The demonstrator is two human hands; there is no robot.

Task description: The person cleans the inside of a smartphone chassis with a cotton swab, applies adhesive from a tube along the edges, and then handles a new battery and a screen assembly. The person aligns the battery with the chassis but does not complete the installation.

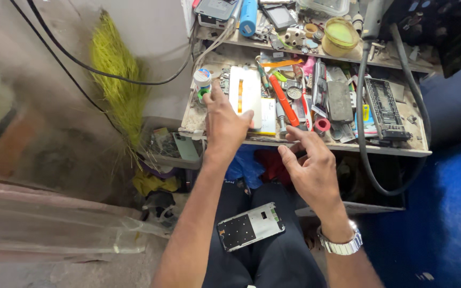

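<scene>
We start with the cluttered tabletop, a dusty tray-like surface crowded with tools; near its front left lies the white phone back panel, flat, with an orange strip down its middle. We judge the panel light, thin and stiff but easily cracked or bent, and probably slick on its glossy face; it is best taken by its long edges, not pressed in the middle. Our left hand rests open over it, fingertips touching its lower edge, gripping nothing. Our right hand hovers open at the tabletop's front lip, empty, fingers half curled. A phone frame lies on our lap; an orange-handled tool sits just beside the panel.
</scene>
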